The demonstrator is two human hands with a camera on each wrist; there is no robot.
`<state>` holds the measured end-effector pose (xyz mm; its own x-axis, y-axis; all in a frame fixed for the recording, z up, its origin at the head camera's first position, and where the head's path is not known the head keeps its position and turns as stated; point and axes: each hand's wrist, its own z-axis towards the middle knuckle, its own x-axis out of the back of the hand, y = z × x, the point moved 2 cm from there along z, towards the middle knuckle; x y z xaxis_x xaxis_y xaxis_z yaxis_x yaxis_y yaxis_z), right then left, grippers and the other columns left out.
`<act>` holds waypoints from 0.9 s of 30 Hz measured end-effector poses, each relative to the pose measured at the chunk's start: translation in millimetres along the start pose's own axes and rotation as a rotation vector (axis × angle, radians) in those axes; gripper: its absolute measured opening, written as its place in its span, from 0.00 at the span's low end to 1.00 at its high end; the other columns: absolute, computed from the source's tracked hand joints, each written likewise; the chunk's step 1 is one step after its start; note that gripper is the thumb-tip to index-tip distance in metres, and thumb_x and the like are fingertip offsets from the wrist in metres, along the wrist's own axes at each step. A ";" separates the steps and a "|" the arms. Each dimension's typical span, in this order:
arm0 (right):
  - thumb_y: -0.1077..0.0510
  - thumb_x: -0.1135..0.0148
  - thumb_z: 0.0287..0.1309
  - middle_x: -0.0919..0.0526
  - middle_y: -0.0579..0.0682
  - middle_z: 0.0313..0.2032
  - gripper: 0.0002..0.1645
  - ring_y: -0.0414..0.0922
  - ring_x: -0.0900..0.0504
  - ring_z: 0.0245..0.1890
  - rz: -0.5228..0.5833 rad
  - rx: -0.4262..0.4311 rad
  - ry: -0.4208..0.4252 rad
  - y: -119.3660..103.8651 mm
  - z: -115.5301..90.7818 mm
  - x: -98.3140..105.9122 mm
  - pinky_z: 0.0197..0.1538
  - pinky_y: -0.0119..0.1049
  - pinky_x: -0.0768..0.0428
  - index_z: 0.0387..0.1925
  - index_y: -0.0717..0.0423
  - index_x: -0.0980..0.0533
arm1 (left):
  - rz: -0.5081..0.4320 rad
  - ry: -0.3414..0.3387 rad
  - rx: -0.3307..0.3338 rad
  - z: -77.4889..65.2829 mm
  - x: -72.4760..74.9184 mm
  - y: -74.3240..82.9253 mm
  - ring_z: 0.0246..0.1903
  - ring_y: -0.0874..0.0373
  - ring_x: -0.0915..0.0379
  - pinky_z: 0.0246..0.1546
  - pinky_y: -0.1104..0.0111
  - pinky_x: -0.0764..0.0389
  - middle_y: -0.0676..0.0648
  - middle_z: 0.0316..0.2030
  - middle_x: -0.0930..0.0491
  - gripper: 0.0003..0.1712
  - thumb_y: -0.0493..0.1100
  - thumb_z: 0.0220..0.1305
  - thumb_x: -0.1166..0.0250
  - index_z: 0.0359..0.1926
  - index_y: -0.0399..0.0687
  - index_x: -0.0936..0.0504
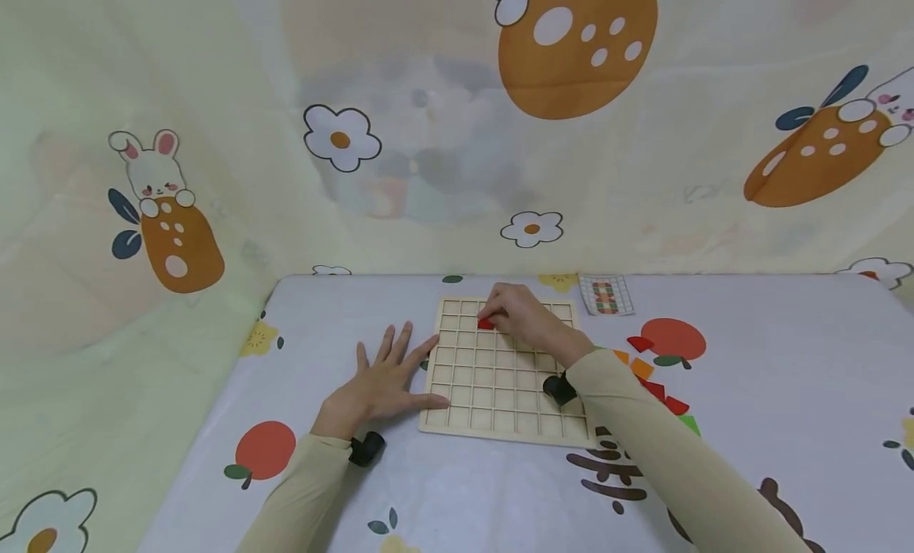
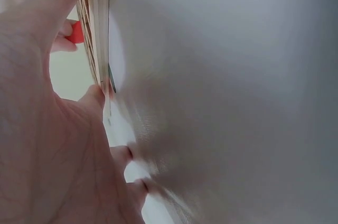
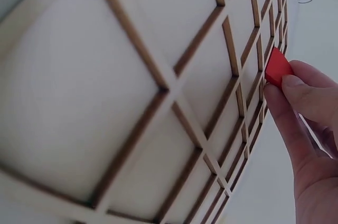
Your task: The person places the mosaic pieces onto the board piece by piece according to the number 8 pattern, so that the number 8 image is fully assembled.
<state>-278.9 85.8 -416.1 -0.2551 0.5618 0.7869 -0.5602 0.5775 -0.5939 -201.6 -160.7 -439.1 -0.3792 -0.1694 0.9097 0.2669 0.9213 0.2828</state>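
Note:
A pale wooden grid board [image 1: 485,378] with raised dividers lies flat on the table. My left hand [image 1: 385,382] rests at its left side with fingers spread, the thumb and index finger touching the board's edge. Over the far part of the grid, my right hand [image 1: 524,315] pinches a small red tile [image 3: 278,67] between thumb and fingers. In the right wrist view the tile sits right at the dividers of one cell. The right hand and forearm hide part of the board's right side.
Right of the board lie loose tiles: orange tiles [image 1: 642,368], red tiles [image 1: 676,405] and a green tile [image 1: 689,424], partly behind the right sleeve. A small printed pattern card [image 1: 605,295] lies past the far right corner. A patterned curtain [image 1: 428,243] hangs behind the table.

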 end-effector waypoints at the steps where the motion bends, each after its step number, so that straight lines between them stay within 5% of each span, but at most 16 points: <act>1: 0.74 0.34 0.65 0.18 0.55 0.38 0.09 0.54 0.17 0.41 -0.012 0.015 -0.001 -0.7 0.4 0.2 0.44 0.42 0.16 0.43 0.68 0.12 | 0.001 0.000 -0.002 -0.4 0.6 -0.1 0.82 0.37 0.77 0.71 0.26 0.69 0.39 0.84 0.67 0.59 0.79 0.61 0.38 0.85 0.70 0.53; 17: 0.74 0.33 0.63 0.18 0.55 0.37 0.09 0.54 0.16 0.42 -0.153 0.040 -0.070 -9.8 4.2 -1.7 0.49 0.42 0.15 0.43 0.69 0.12 | -0.014 0.011 -0.028 -1.8 -2.0 -1.6 0.82 0.38 0.77 0.71 0.27 0.71 0.39 0.84 0.67 0.63 0.85 0.57 0.42 0.85 0.68 0.53; 27: 0.74 0.32 0.63 0.17 0.53 0.33 0.08 0.50 0.16 0.39 -0.291 0.078 -0.081 -10.8 7.7 -5.3 0.49 0.41 0.15 0.39 0.66 0.11 | 0.001 -0.003 0.000 -0.5 -0.8 -0.6 0.82 0.38 0.78 0.71 0.27 0.70 0.40 0.84 0.69 0.59 0.79 0.61 0.39 0.85 0.70 0.54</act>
<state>-277.5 72.0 -412.5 -0.1350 0.3290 0.9346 -0.6771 0.6580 -0.3295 -201.0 -161.3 -439.9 -0.3819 -0.1675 0.9089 0.2674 0.9214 0.2821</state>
